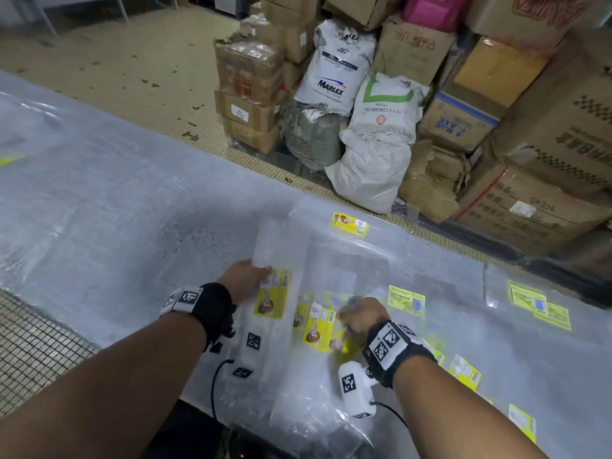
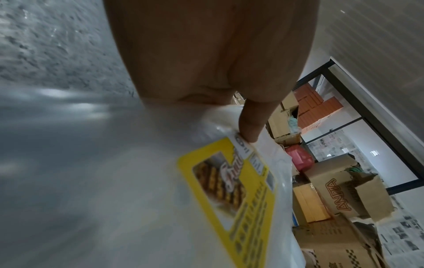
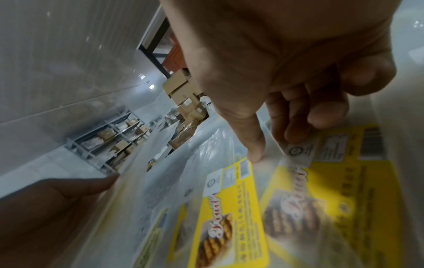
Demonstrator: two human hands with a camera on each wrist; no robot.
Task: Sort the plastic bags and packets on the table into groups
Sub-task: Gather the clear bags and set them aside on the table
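Several clear plastic bags with yellow labels lie overlapping on the table near its front edge. My left hand (image 1: pixel 260 276) holds one long clear bag (image 1: pixel 270 301) by its top edge. In the left wrist view the thumb (image 2: pixel 250 127) presses on that bag just above its yellow label (image 2: pixel 229 190); the fingers beneath are hidden. My right hand (image 1: pixel 344 318) pinches a neighbouring yellow-label bag (image 1: pixel 319 331). From the right wrist, its thumb (image 3: pixel 254 145) and curled fingers (image 3: pixel 296 127) close on the clear film above that label (image 3: pixel 332 181).
The grey table (image 1: pixel 132 200) is covered in plastic sheet. More labelled bags lie further back (image 1: pixel 351 224), with a green-labelled one (image 1: pixel 405 299) and others at the right (image 1: pixel 539 304). Stacked cardboard boxes (image 1: pixel 546 134) and white sacks (image 1: pixel 377 154) stand beyond the far edge.
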